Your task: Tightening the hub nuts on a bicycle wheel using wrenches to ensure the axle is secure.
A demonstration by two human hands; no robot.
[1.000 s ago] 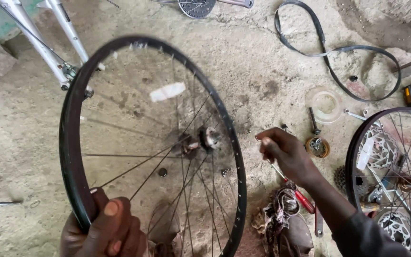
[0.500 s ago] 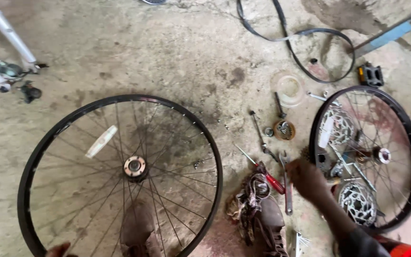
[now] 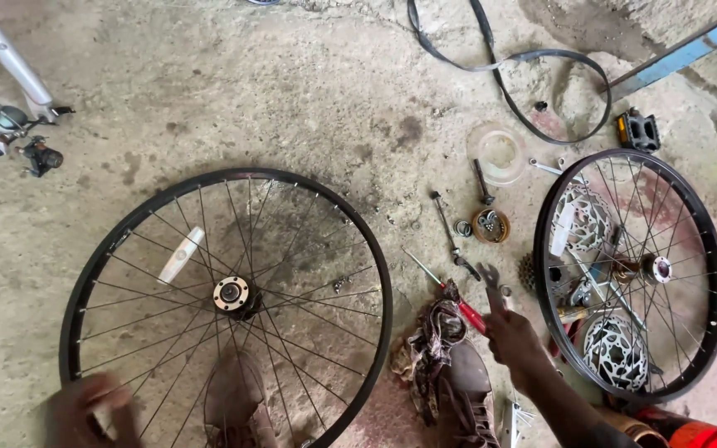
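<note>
- Small wrench (image 3: 489,278): dark metal, open-ended; held upright in the grip of the right hand (image 3: 514,340), fingers closed around its lower part, above the floor between the two wheels.
- Large wheel (image 3: 226,297): black rim, thin spokes, silver hub at centre, white oblong reflector on the spokes at upper left; lies flat on the concrete floor (image 3: 292,91).
- Left hand (image 3: 85,411): blurred, at the large wheel's lower left rim; whether its grip is closed on the rim cannot be told.
- Red-handled screwdriver (image 3: 450,292): on the floor just left of the right hand.
- Brown shoe (image 3: 466,398): below the screwdriver, with a rag against it.
- Second wheel (image 3: 631,270): black rim, right of the hand, lying over disc rotors and a sprocket.
- Round tin (image 3: 490,224): holding small bearings, above the wrench.
- Clear ring-shaped lid (image 3: 498,153): beyond the tin.
- Black inner tube (image 3: 524,75): looped at top.
- White bicycle frame (image 3: 2,83): upper left.
</note>
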